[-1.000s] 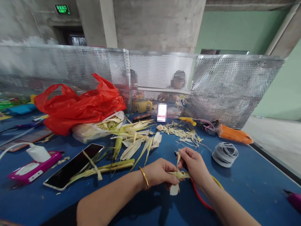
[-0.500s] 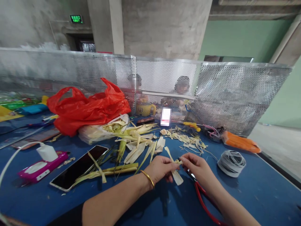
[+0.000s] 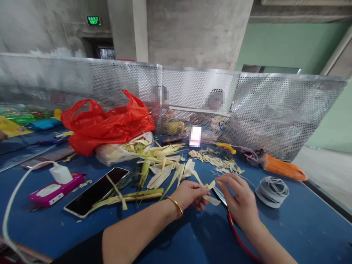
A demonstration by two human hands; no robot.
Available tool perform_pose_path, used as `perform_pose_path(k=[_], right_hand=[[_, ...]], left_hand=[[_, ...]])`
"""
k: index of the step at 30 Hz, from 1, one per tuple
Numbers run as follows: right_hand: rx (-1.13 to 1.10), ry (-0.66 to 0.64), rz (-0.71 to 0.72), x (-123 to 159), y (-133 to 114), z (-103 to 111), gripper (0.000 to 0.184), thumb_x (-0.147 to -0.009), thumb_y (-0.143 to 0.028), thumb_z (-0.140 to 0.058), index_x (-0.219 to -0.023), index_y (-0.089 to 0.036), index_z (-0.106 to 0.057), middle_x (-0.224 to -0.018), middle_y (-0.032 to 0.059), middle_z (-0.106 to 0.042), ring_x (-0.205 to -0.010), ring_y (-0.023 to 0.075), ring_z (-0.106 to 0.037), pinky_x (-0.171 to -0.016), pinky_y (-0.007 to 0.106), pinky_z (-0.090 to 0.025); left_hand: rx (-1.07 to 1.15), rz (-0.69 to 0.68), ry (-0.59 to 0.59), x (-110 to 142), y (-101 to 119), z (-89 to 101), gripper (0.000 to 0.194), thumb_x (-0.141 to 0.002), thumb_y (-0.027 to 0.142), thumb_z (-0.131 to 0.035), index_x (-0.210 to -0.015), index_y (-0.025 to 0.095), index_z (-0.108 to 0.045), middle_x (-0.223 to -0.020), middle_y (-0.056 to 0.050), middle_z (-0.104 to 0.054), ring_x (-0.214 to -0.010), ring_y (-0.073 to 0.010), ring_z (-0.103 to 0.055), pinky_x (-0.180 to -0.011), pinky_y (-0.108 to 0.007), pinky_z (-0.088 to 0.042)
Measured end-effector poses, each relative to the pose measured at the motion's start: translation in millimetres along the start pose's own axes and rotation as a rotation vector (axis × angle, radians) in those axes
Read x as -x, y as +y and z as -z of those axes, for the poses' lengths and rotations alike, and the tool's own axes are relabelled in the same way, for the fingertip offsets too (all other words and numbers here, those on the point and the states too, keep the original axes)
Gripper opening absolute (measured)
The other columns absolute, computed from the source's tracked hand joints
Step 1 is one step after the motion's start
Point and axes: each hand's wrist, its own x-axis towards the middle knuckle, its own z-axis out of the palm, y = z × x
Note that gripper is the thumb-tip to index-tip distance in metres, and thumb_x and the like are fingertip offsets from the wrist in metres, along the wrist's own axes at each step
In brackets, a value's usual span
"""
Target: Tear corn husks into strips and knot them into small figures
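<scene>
My left hand [image 3: 189,196], with a gold bangle at the wrist, pinches a pale corn husk strip [image 3: 211,199] that has a knot or loop at its middle. One end of the strip sticks up to the left, another points right. My right hand [image 3: 242,203] has its fingertips at the strip's upper right end, apparently pinching it. Beneath that hand runs a pair of red-handled scissors [image 3: 233,227], metal blades toward the strip; whether the palm holds them is hidden. More corn husks [image 3: 161,174] lie just beyond my left hand.
Left on the blue table are a phone [image 3: 96,192], a magenta power strip [image 3: 57,190] with a white plug, and a red plastic bag [image 3: 110,126]. A wire spool [image 3: 272,191] and an orange packet [image 3: 283,167] sit right. A perforated metal screen [image 3: 277,113] stands behind; people are beyond it.
My right fingers have spread somewhat and turned over the scissors, and the strip's knotted end now shows more openly. The view has shifted slightly; the left hand keeps its pinch.
</scene>
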Motion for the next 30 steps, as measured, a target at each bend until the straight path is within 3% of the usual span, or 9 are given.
perform_pose_path(k=[2, 4, 7, 12, 15, 20, 24, 27, 30], right_hand=[[0.118, -0.006, 0.258, 2.6, -10.9, 3.5, 0.017, -0.091, -0.021, -0.049, -0.089, -0.022, -0.066, -0.082, 0.0043, -0.066, -0.080, 0.0184, -0.059, -0.079, 0.034, -0.040], [0.226, -0.109, 0.455, 6.7, -20.3, 1.1, 0.019, -0.092, -0.018, -0.047, -0.097, -0.021, -0.065, -0.081, 0.0040, -0.066, -0.076, 0.0176, -0.057, -0.082, 0.036, -0.038], [0.384, -0.251, 0.577, 11.2, -28.1, -8.6, 0.022, -0.094, -0.016, -0.043, -0.108, -0.017, -0.060, -0.087, 0.0059, -0.065, -0.080, 0.0188, -0.056, -0.087, 0.038, -0.036], [0.527, -0.353, 0.578, 11.6, -29.4, -17.0, 0.010, -0.089, -0.013, -0.052, -0.094, -0.017, -0.059, -0.085, 0.0041, -0.062, -0.077, 0.0204, -0.053, -0.082, 0.038, -0.035], [0.547, -0.365, 0.546, 12.0, -28.3, -18.1, 0.010, -0.088, -0.013, -0.054, -0.097, -0.017, -0.058, -0.087, 0.0037, -0.062, -0.077, 0.0205, -0.052, -0.080, 0.038, -0.035], [0.507, -0.325, 0.510, 15.8, -24.3, -22.7, 0.008, -0.089, -0.012, -0.051, -0.090, -0.017, -0.057, -0.085, 0.0035, -0.062, -0.077, 0.0197, -0.052, -0.082, 0.038, -0.034], [0.434, -0.220, 0.467, 19.5, -24.5, -24.8, 0.021, -0.090, -0.006, -0.040, -0.081, -0.017, -0.055, -0.077, 0.0036, -0.059, -0.071, 0.0184, -0.051, -0.081, 0.037, -0.034], [0.378, -0.191, 0.514, 21.3, -29.6, -23.3, 0.027, -0.091, -0.005, -0.034, -0.079, -0.017, -0.056, -0.075, 0.0045, -0.058, -0.072, 0.0190, -0.051, -0.078, 0.035, -0.034], [0.298, -0.213, 0.600, 22.2, -34.9, -20.7, 0.032, -0.093, -0.007, -0.030, -0.074, -0.018, -0.054, -0.071, 0.0033, -0.056, -0.071, 0.0186, -0.050, -0.085, 0.036, -0.034]], left_hand=[[0.051, 0.003, 0.015, 0.8, 1.2, -0.9, 0.045, -0.060, 0.053, -0.075, -0.075, 0.013, -0.065, -0.061, -0.003, -0.065, -0.051, -0.0119, -0.058, -0.052, -0.023, -0.043], [0.094, -0.006, 0.014, 2.2, 2.4, -2.4, 0.045, -0.062, 0.056, -0.073, -0.073, 0.013, -0.064, -0.061, 0.000, -0.062, -0.053, -0.0104, -0.057, -0.055, -0.023, -0.043], [0.187, -0.007, -0.002, 4.9, 3.8, -4.9, 0.042, -0.064, 0.053, -0.072, -0.070, 0.013, -0.062, -0.062, 0.003, -0.057, -0.055, -0.0071, -0.050, -0.055, -0.019, -0.040], [0.235, -0.008, -0.059, 8.5, 6.2, -6.6, 0.022, -0.062, 0.030, -0.074, -0.067, 0.013, -0.062, -0.061, 0.003, -0.055, -0.058, -0.0067, -0.047, -0.056, -0.017, -0.037], [0.227, -0.010, -0.079, 7.8, 7.9, -5.3, 0.019, -0.058, 0.024, -0.074, -0.068, 0.012, -0.064, -0.063, 0.003, -0.057, -0.060, -0.0071, -0.048, -0.056, -0.017, -0.037], [0.220, -0.014, -0.038, 5.5, 7.5, -3.7, 0.034, -0.048, 0.032, -0.083, -0.066, 0.011, -0.063, -0.063, 0.002, -0.057, -0.057, -0.0062, -0.048, -0.056, -0.018, -0.037], [0.213, -0.055, 0.029, 5.2, 5.7, -5.0, 0.042, -0.044, 0.040, -0.086, -0.064, 0.011, -0.063, -0.058, 0.002, -0.057, -0.055, -0.0069, -0.048, -0.056, -0.020, -0.038], [0.208, -0.066, 0.070, 4.8, 4.9, -6.0, 0.041, -0.047, 0.042, -0.085, -0.062, 0.011, -0.063, -0.054, 0.002, -0.057, -0.051, -0.0066, -0.047, -0.050, -0.019, -0.034], [0.206, -0.064, 0.114, 4.8, 4.9, -6.7, 0.038, -0.051, 0.042, -0.084, -0.065, 0.012, -0.065, -0.059, -0.002, -0.063, -0.053, -0.0093, -0.054, -0.050, -0.019, -0.037]])
